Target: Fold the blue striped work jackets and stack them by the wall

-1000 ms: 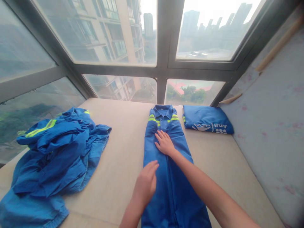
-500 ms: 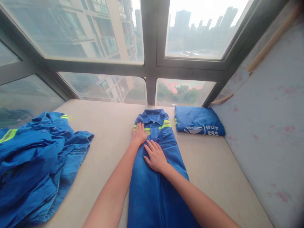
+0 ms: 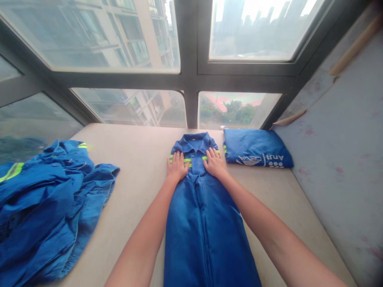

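My left hand (image 3: 177,167) and right hand (image 3: 215,162) lie flat, fingers extended, nothing pinched, on the chest of the blue uniform (image 3: 185,223). It's lengthwise mid-ledge, collar (image 3: 206,140) toward the window (image 3: 119,40). Risk as I judge it: uneven palm pressure could skew or crease the cloth; drifting right could nudge the folded bundle (image 3: 254,145). Ledge (image 3: 134,179) pale, smooth-looking. Rumpled clothes (image 3: 50,199) left, flowered wall (image 3: 344,151) right.
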`<state>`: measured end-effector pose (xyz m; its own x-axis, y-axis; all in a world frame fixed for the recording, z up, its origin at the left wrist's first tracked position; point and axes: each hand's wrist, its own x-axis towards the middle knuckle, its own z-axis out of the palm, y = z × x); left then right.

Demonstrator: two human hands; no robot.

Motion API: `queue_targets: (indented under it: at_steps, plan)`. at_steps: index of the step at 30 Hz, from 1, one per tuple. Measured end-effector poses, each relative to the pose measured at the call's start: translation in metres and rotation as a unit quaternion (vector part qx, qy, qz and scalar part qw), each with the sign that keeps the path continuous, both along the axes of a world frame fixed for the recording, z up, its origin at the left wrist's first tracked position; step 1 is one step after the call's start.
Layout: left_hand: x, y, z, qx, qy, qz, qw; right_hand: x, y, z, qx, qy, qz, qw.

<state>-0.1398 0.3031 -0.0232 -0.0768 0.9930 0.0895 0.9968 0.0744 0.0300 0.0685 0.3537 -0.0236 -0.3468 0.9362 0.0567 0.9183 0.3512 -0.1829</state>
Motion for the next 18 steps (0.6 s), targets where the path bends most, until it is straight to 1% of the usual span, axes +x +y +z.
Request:
queue_targets:
  at_steps: [3, 5, 7, 9, 10, 12, 14, 16, 18]
  plan:
    - [0.002, -0.002, 0.003, 0.011, -0.01, 0.003, 1.0, -0.001, -0.003, -0.002, 0.006, -0.003, 0.003, 1.0]
    - [0.003, -0.005, 0.006, 0.032, -0.016, -0.002, 0.999, 0.0, -0.004, -0.002, 0.012, -0.005, 0.004, 1.0]
    - [0.002, -0.011, 0.01, 0.068, -0.028, -0.029, 0.997, 0.0, -0.005, -0.002, 0.02, -0.006, 0.004, 1.0]
    - [0.003, -0.022, 0.017, 0.098, -0.046, -0.061, 0.992, 0.001, -0.005, -0.003, 0.031, -0.005, 0.006, 0.999]
    - [0.004, -0.03, 0.021, 0.103, -0.056, -0.069, 0.991, 0.001, -0.006, -0.004, 0.037, -0.003, 0.008, 0.999]
    - [0.012, -0.051, 0.03, 0.103, -0.071, -0.063, 0.99, 0.002, -0.006, -0.006, 0.046, 0.002, 0.009, 0.999]
    - [0.027, -0.076, 0.037, 0.103, -0.075, -0.059, 0.99, 0.002, -0.007, -0.007, 0.053, 0.006, 0.012, 0.999]
    - [0.047, -0.1, 0.038, 0.098, -0.065, -0.084, 0.99, 0.003, -0.007, -0.007, 0.053, 0.009, 0.014, 0.998]
    - [0.067, -0.119, 0.032, 0.073, -0.045, -0.132, 0.988, 0.003, -0.008, -0.007, 0.05, 0.009, 0.014, 0.999]
